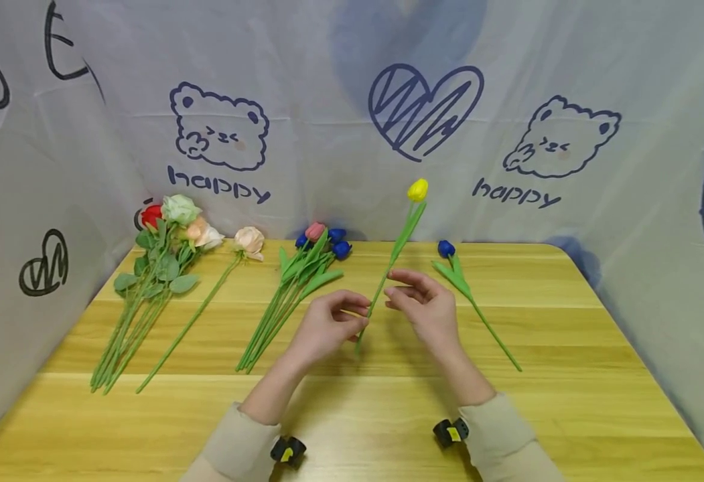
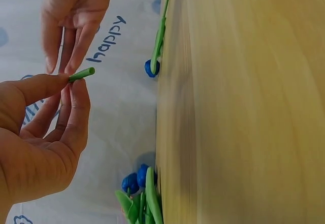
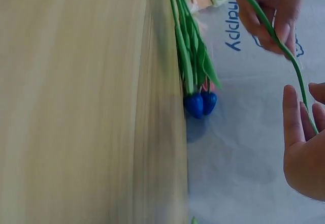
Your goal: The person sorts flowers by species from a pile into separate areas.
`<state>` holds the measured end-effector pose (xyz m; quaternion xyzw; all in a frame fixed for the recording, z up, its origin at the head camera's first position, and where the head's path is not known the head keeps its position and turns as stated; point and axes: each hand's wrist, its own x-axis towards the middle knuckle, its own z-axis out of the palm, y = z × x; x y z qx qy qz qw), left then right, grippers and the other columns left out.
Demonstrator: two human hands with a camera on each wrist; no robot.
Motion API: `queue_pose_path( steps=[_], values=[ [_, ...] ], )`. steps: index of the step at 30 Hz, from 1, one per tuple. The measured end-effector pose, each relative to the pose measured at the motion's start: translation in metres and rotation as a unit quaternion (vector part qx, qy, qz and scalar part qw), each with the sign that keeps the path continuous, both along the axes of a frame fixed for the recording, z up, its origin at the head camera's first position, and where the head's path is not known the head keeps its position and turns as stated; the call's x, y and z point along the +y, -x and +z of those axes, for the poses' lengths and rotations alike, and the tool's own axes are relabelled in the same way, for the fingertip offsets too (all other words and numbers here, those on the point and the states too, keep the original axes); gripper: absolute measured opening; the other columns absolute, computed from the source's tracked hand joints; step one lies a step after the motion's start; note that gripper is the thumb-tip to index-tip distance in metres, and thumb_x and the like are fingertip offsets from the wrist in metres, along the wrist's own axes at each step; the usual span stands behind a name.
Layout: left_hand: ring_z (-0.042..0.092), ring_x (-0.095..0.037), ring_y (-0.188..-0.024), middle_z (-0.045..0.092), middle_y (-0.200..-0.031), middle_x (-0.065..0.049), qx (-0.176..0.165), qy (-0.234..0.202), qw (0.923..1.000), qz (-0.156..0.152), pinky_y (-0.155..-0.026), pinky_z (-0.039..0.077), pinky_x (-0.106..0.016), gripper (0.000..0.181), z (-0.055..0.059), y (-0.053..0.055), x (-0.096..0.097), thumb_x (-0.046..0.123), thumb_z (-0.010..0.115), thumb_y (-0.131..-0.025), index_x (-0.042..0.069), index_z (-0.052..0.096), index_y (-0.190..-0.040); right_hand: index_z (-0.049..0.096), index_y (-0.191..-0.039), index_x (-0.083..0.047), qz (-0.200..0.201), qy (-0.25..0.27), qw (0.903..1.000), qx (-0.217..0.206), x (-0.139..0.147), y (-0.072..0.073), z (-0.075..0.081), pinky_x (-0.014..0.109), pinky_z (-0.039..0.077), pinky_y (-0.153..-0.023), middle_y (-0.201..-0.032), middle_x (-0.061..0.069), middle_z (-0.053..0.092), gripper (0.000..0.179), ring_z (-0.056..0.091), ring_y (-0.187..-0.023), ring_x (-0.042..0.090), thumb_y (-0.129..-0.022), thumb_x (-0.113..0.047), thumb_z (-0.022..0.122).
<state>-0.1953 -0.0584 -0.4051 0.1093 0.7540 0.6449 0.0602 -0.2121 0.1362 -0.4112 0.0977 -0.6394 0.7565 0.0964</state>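
Note:
An artificial yellow tulip (image 1: 418, 190) stands tilted above the table, its bloom up and to the right. My left hand (image 1: 327, 327) pinches its green stem between thumb and fingers low down. The cut end of the stem (image 2: 83, 74) pokes out past the fingertips in the left wrist view. Beside the stem, higher up, is my right hand (image 1: 427, 309), with thumb and fingers parted and fingertips close to it. The right wrist view shows the stem (image 3: 274, 36) running from the left hand (image 3: 274, 5) past the loosely bent fingers of the right hand (image 3: 307, 155).
A blue tulip (image 1: 446, 249) lies alone at the right. Left of the hands lies a bunch of blue and pink tulips (image 1: 309, 264). Farther left are a single pale rose (image 1: 249, 242) and a rose bunch (image 1: 167, 248). A printed curtain (image 1: 321, 154) hangs behind the wooden table (image 1: 569, 321).

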Motion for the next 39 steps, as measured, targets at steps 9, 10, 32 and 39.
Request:
queue_pose_path(
  steps=[9, 10, 32, 39],
  values=[
    [0.074, -0.030, -0.094, 0.072, -0.105, -0.016, 0.034, 0.042, 0.9985, 0.011, -0.070, 0.063, -0.034, 0.025, 0.000, 0.005, -0.022, -0.008, 0.069, -0.092, -0.001, 0.073, -0.116, 0.070, -0.124, 0.005, -0.021, -0.078, 0.9968, 0.006, 0.034, -0.001, -0.003, 0.036, 0.064, -0.082, -0.125, 0.020, 0.070, 0.031, 0.072, -0.092, 0.013, -0.094, 0.002, 0.074],
    [0.074, -0.030, -0.093, 0.073, -0.104, -0.015, 0.039, 0.050, 0.9979, 0.014, -0.070, 0.063, -0.034, 0.025, 0.001, 0.005, -0.026, -0.008, 0.070, -0.092, -0.001, 0.073, -0.116, 0.070, -0.125, 0.004, -0.025, -0.085, 0.9961, 0.002, 0.038, -0.001, -0.003, 0.035, 0.064, -0.082, -0.124, 0.016, 0.071, 0.031, 0.071, -0.093, 0.013, -0.094, 0.002, 0.074],
    [0.070, -0.025, -0.095, 0.073, -0.103, -0.008, 0.074, 0.251, 0.9643, 0.037, -0.078, 0.061, -0.038, 0.020, -0.009, 0.004, -0.102, -0.004, 0.069, -0.095, 0.002, 0.074, -0.113, 0.065, -0.137, -0.003, -0.087, -0.363, 0.9242, -0.081, 0.156, 0.002, -0.019, 0.018, 0.058, -0.074, -0.136, 0.021, 0.063, 0.042, 0.062, -0.100, 0.001, -0.100, -0.020, 0.072],
    [0.070, -0.024, -0.092, 0.072, -0.099, -0.008, 0.053, 0.270, 0.9610, 0.027, -0.076, 0.062, -0.035, 0.021, -0.015, 0.005, -0.113, -0.007, 0.069, -0.092, 0.000, 0.074, -0.111, 0.060, -0.141, 0.000, -0.033, -0.433, 0.8929, -0.121, 0.171, 0.009, -0.025, 0.035, 0.061, -0.082, -0.133, 0.023, 0.064, 0.045, 0.066, -0.113, 0.036, -0.102, -0.019, 0.069]
  ],
)
